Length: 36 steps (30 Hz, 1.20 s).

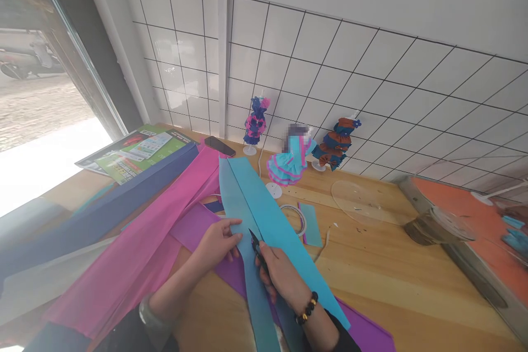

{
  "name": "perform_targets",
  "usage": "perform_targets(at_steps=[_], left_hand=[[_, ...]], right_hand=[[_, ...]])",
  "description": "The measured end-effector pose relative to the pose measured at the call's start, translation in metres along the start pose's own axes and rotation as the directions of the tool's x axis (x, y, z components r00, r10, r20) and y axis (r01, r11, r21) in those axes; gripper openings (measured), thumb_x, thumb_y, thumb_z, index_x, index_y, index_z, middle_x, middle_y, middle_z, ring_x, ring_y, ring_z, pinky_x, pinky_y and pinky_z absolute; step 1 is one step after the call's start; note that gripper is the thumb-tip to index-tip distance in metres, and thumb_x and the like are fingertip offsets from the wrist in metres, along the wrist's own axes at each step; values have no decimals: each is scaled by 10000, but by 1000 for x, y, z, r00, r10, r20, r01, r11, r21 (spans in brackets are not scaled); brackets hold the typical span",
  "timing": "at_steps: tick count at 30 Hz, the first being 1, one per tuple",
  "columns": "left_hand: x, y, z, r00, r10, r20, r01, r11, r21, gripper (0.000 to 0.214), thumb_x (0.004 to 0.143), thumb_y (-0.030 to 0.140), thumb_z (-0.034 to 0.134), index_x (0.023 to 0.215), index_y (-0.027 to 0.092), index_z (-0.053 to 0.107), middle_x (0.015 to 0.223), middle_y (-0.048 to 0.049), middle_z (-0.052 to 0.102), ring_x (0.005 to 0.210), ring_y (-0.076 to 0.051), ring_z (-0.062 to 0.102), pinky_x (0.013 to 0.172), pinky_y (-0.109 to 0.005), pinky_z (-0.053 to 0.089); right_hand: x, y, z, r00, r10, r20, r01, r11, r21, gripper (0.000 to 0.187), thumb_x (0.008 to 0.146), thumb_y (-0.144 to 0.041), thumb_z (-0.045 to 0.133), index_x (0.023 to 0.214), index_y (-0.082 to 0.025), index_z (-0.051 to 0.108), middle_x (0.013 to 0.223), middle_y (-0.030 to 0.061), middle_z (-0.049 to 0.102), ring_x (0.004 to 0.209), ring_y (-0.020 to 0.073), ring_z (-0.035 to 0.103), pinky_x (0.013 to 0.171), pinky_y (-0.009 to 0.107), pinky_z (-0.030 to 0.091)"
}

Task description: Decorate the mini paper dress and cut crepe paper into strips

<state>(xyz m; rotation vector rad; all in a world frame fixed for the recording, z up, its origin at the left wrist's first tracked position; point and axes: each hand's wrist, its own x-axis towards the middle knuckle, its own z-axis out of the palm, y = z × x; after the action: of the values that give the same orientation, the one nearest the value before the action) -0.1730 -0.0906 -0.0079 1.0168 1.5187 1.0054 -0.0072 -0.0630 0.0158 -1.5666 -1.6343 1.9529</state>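
A long strip of turquoise crepe paper [247, 187] lies folded across the wooden table [379, 264], running from the wall toward me. My left hand [218, 242] presses flat on its left edge, fingers stretched out. My right hand [280, 272], with a dark bead bracelet on the wrist, is closed round small black scissors [256, 243] whose tips rest on the turquoise strip along its fold. Under the strip lies purple paper [198, 228].
Pink [165, 214] and dark blue [124, 198] paper sheets spread to the left over magazines [136, 151]. Three paper-dressed dolls [291, 157] stand by the tiled wall, beside a phone [220, 146]. A tape roll [437, 225] and an orange board [474, 220] sit right.
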Motion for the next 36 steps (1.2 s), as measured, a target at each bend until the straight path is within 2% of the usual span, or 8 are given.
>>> perform_targets(at_steps=[8, 15, 26, 36], left_hand=[[-4, 7, 0, 1000, -14, 1, 14, 1000, 26, 529, 752, 374, 555, 1201, 107, 474, 483, 50, 547, 424, -136, 569, 437, -228, 414], [-5, 14, 0, 999, -36, -11, 36, 999, 12, 512, 740, 332, 565, 1185, 92, 481, 464, 68, 515, 402, -126, 553, 425, -219, 408], [1, -3, 0, 1000, 14, -15, -14, 1000, -1, 485, 755, 333, 560, 1183, 120, 483, 489, 54, 533, 448, -150, 592, 416, -226, 429], [-2, 2, 1, 1000, 4, -8, -5, 1000, -25, 500, 751, 318, 562, 1191, 100, 469, 501, 60, 512, 460, -149, 595, 428, -234, 453]], right_hand=[[0, 0, 2, 999, 5, -34, -5, 1000, -1, 402, 927, -388, 232, 633, -193, 425, 332, -96, 353, 214, 70, 306, 230, 181, 294], [-2, -3, 8, 995, 61, -74, -60, 998, 22, 397, 930, -376, 237, 642, -188, 434, 355, -93, 359, 228, 62, 315, 235, 175, 287], [2, 2, 12, 990, 81, -112, -81, 997, 5, 411, 927, -384, 234, 613, -193, 417, 365, -82, 344, 239, 61, 304, 236, 178, 272], [4, 6, 11, 993, 23, -114, -25, 1000, -19, 400, 923, -382, 245, 594, -204, 389, 387, -80, 311, 253, 66, 286, 228, 179, 262]])
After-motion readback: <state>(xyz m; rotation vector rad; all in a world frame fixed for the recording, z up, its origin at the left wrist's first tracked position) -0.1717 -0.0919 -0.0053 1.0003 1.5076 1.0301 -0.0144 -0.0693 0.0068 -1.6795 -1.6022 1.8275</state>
